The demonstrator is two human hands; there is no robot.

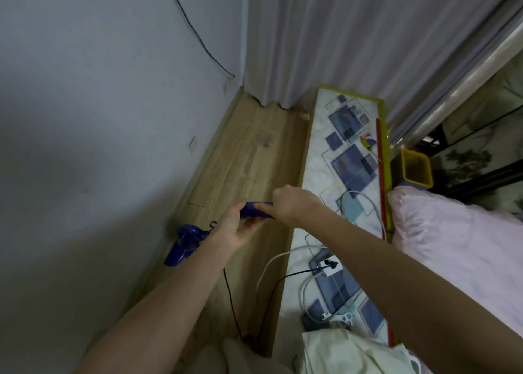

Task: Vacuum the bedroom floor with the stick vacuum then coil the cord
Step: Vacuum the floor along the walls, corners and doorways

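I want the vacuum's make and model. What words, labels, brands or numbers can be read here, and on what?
None can be read. The blue vacuum handle, held by both hands, shows no label, and its body on the floor is too blurred to read.

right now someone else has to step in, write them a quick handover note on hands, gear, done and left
Left hand: grips the blue vacuum handle from below.
Right hand: curled over the handle's other end.
Vacuum body: low on the wood floor by the wall.
Black cord: runs loose across the floor up to the white plug block on the patterned ledge.
Done: cannot tell how much floor is vacuumed.
Left: finish the floor, unplug, coil the cord.
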